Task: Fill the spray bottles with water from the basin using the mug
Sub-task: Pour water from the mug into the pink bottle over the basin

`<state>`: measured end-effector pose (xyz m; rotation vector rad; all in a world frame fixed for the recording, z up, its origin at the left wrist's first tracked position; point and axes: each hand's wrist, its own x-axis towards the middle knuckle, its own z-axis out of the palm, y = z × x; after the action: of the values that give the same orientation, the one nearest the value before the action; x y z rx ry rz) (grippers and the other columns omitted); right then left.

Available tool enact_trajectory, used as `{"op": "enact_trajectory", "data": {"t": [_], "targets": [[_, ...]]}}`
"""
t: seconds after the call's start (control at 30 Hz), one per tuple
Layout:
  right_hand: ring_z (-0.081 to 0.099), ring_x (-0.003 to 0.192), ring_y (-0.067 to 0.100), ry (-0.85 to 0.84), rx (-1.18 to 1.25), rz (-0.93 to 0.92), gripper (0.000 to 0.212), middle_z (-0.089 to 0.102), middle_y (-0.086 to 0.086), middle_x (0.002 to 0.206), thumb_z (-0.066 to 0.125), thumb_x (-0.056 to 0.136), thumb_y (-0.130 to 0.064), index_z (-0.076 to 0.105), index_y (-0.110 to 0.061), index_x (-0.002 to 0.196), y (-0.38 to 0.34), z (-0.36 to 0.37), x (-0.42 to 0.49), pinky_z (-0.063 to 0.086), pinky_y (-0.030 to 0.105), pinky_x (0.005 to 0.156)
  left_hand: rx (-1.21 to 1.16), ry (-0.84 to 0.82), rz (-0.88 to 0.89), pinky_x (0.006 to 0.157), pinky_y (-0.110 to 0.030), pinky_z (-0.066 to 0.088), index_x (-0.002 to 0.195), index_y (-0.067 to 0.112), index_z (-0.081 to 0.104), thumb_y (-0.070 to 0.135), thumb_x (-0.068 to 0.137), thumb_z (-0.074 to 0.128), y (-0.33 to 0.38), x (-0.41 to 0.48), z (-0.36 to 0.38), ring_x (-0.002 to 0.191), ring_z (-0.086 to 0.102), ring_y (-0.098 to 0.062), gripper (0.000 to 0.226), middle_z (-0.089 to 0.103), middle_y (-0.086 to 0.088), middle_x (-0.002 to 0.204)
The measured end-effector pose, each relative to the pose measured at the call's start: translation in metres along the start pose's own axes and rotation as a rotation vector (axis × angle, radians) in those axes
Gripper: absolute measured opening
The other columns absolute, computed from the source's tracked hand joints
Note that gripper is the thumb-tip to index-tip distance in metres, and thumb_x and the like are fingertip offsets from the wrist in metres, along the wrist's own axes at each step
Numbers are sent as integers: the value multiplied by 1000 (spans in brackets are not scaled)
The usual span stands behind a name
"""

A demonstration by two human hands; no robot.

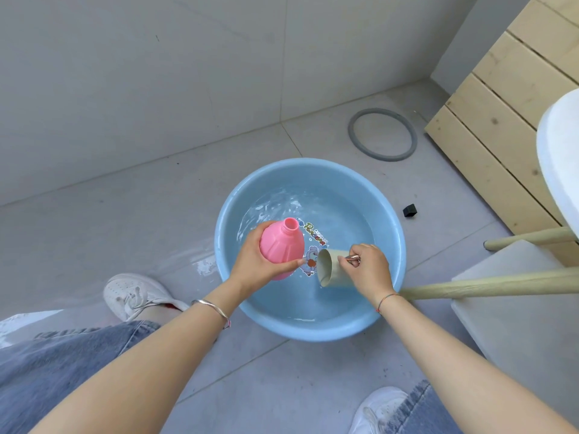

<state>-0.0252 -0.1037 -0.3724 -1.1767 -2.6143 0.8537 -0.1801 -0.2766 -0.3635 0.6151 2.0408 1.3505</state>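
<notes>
Over the basin [385, 195], left hand [255, 264] grips the bottle [280, 247], neck up-away; right hand [368, 267] holds the sideways mug [329, 267], base hidden

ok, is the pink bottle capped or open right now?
Open. The pink bottle shows a bare threaded neck, no spray head; left hand grips it over the basin.

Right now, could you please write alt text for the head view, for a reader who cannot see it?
The left hand grips an uncapped pink bottle and the right hand holds a beige mug sideways by its handle, both above a blue basin of water on the floor.
</notes>
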Motion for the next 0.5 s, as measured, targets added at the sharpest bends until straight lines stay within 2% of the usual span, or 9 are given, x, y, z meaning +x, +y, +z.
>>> {"op": "enact_trajectory", "data": {"t": [0.17, 0.27, 0.4, 0.5], "targets": [[41, 67, 25, -7, -1, 3, 53, 35, -6, 54, 69, 78, -11, 26, -21, 50, 0, 4, -3, 20, 33, 57, -6, 0, 1, 85, -26, 52, 112, 50, 48, 36, 55, 95, 3, 0, -2, 103, 59, -4, 75, 59, 17, 116], [39, 65, 22, -1, 64, 24, 51, 36, -6, 54, 70, 79, -12, 28, -19, 50, 0, 2, -4, 25, 21, 53, -3, 12, 10, 84, -23, 50, 111, 50, 47, 34, 56, 95, 6, 0, -2, 102, 58, -1, 74, 58, 21, 114], [30, 53, 15, 11, 292, 200, 41, 34, 0, 52, 70, 81, -15, 39, -12, 54, 1, -11, -2, 23, 20, 48, -16, 24, 10, 84, -25, 52, 111, 51, 48, 38, 56, 95, 8, -2, -5, 102, 60, -4, 73, 59, 22, 113], [32, 58, 15, 29, 512, 329, 40, 38, 6, 59, 68, 81, -14, 38, -13, 56, -4, -26, -1, 24, 21, 48, -32, 38, 17, 83, -25, 52, 110, 51, 48, 37, 56, 94, 10, -4, -7, 102, 60, -5, 72, 60, 20, 113]]}}
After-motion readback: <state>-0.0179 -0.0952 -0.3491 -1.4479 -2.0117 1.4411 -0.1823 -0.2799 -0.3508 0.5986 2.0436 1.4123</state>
